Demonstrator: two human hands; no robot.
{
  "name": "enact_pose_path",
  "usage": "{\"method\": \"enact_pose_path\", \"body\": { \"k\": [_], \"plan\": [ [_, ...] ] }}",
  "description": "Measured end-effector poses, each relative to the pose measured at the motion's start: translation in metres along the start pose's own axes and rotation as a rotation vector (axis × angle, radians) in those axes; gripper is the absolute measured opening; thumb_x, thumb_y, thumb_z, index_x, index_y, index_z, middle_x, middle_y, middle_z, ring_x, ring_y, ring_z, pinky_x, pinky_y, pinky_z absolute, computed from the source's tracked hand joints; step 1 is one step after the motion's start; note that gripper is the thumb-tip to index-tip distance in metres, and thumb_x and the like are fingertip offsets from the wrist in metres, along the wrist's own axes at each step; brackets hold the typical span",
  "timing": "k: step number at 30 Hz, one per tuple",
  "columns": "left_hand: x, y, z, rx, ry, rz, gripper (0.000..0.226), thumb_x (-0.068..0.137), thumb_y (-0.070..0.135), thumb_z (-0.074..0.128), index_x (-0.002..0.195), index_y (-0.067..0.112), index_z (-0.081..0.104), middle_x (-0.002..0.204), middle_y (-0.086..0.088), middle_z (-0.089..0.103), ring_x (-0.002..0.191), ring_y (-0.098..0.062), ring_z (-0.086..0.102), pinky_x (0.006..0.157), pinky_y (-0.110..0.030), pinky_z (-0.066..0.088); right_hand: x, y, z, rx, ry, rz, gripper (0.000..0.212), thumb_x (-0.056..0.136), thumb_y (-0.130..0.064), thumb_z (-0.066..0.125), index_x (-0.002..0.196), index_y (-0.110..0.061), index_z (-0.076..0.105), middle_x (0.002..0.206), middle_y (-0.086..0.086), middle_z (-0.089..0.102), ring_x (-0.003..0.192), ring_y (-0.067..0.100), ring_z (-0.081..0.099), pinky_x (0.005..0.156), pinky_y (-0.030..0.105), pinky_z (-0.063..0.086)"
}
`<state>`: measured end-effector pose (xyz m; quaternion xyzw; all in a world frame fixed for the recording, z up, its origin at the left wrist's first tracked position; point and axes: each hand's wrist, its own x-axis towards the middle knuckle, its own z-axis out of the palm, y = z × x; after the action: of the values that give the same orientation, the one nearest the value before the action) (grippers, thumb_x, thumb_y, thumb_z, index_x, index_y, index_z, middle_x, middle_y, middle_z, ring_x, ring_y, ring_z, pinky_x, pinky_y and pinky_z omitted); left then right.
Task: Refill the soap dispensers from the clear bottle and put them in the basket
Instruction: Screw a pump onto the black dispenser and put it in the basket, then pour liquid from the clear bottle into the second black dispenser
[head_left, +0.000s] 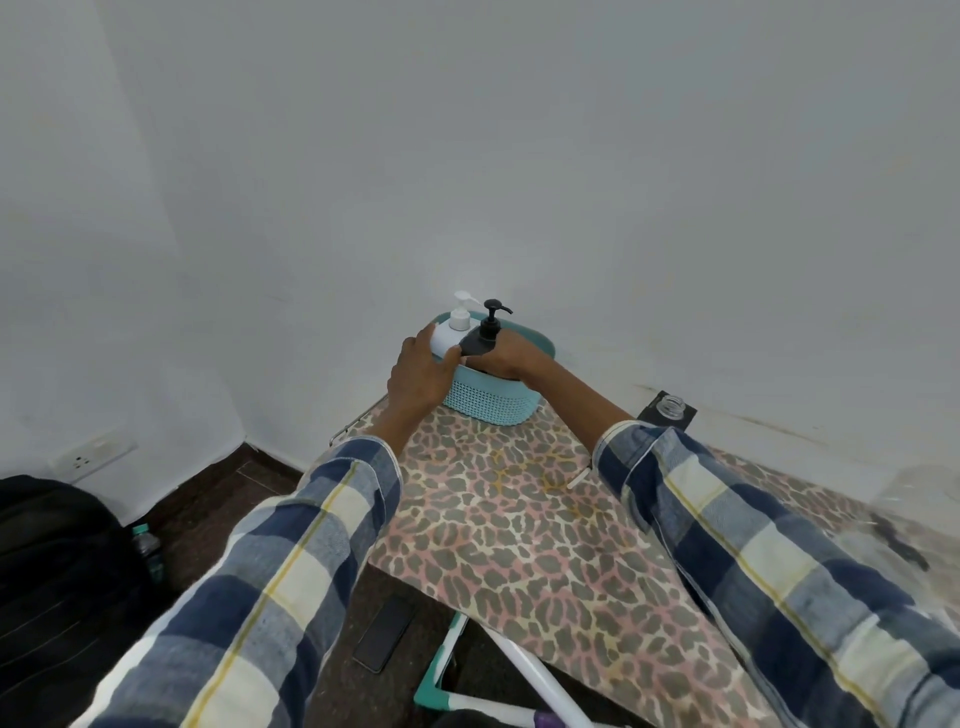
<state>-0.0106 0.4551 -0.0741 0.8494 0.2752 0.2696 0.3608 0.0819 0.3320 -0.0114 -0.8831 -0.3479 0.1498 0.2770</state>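
Note:
A teal woven basket (493, 402) stands at the far end of the leopard-print board (519, 519). Inside it stand a white soap dispenser (451, 332) and a black soap dispenser (483, 338), both upright with their pumps on. My left hand (418, 371) is wrapped around the white dispenser at the basket's left rim. My right hand (506, 356) reaches into the basket and grips the black dispenser's body. A clear bottle (671, 405) with an open neck stands at the right by the wall, partly hidden behind my right sleeve.
The board sits against a white wall. Something clear and blurred (914, 509) lies at the board's right edge. On the dark floor to the left are a phone (385, 634), a black bag (57, 571) and a water bottle (148, 551). A wall socket (93, 454) is low on the left.

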Motion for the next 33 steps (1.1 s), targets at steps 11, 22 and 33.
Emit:
{"method": "enact_pose_path", "body": {
  "k": [11, 22, 33],
  "plan": [
    [-0.075, 0.057, 0.017, -0.015, 0.424, 0.229, 0.037, 0.1, 0.011, 0.058, 0.136, 0.011, 0.056, 0.148, -0.011, 0.051, 0.143, -0.033, 0.044, 0.115, -0.053, 0.039, -0.1, 0.044, -0.066, 0.096, 0.581, -0.16, 0.023, 0.092, -0.031, 0.074, 0.111, -0.018, 0.073, 0.096, -0.006, 0.074, 0.087, 0.011, 0.068, 0.085, 0.036, 0.058],
    [-0.177, 0.123, 0.097, -0.104, 0.037, 0.469, 0.033, 0.095, 0.016, 0.059, 0.129, 0.017, 0.058, 0.131, -0.003, 0.057, 0.122, -0.025, 0.051, 0.103, -0.05, 0.045, -0.192, 0.142, -0.093, -0.231, 0.498, 0.019, 0.045, 0.094, -0.047, 0.073, 0.13, -0.021, 0.069, 0.129, 0.008, 0.055, 0.116, 0.024, 0.058, 0.093, 0.043, 0.055],
    [-0.2, 0.125, 0.108, -0.142, -0.192, 0.256, 0.073, 0.09, 0.034, 0.082, 0.15, 0.017, 0.044, 0.147, -0.004, 0.049, 0.134, -0.022, 0.05, 0.112, -0.042, 0.048, -0.221, 0.151, -0.087, -0.215, 0.537, -0.121, 0.012, 0.097, -0.011, 0.065, 0.108, -0.012, 0.069, 0.107, 0.002, 0.058, 0.099, 0.023, 0.06, 0.08, 0.028, 0.042]
  ]
}}
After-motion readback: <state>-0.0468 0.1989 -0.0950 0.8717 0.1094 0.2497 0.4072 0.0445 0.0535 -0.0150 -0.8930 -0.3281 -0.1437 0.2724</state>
